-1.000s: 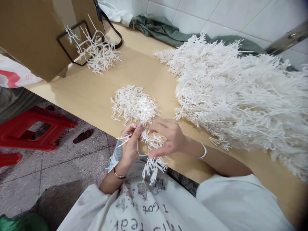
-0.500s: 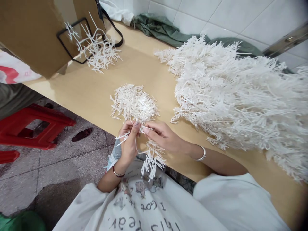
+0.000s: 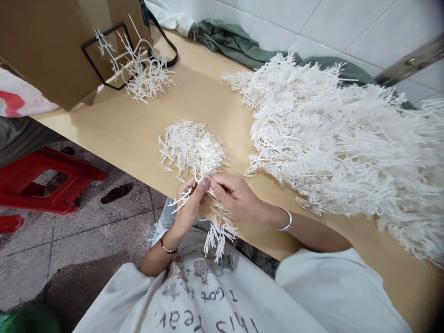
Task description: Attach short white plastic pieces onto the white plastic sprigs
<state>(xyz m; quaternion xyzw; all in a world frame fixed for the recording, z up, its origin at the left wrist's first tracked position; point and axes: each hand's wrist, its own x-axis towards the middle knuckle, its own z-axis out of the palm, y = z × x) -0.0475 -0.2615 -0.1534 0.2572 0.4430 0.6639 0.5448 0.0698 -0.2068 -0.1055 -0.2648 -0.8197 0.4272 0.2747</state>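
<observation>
Worktop (image 3: 104, 134): pale tan, set along a white-tiled wall (image 3: 322, 18).
White sprig (image 3: 183, 198): held over the worktop's near edge, its thin branches poking out across the left hand (image 3: 190, 207).
Left hand: thumb and fingers pinched together on the sprig.
Right hand (image 3: 236, 194): thumb and forefinger pressed together at the sprig's inner end, just beside the left thumb.
Hanging tufts (image 3: 220, 233): dangled below both hands, before a printed shirt (image 3: 208, 305); whether they joined the sprig could not be told.
Small heap (image 3: 192, 145): white pieces lying just beyond the hands.
Large heap (image 3: 333, 138): spread over the worktop's right side, near a green cloth (image 3: 225, 41).
Branched bunch (image 3: 147, 81): lay far left, by a black frame (image 3: 92, 64) and a cardboard box (image 3: 52, 46).
Floor (image 3: 79, 240): speckled, bearing a red stool (image 3: 64, 182) and a dark shoe (image 3: 116, 193).
</observation>
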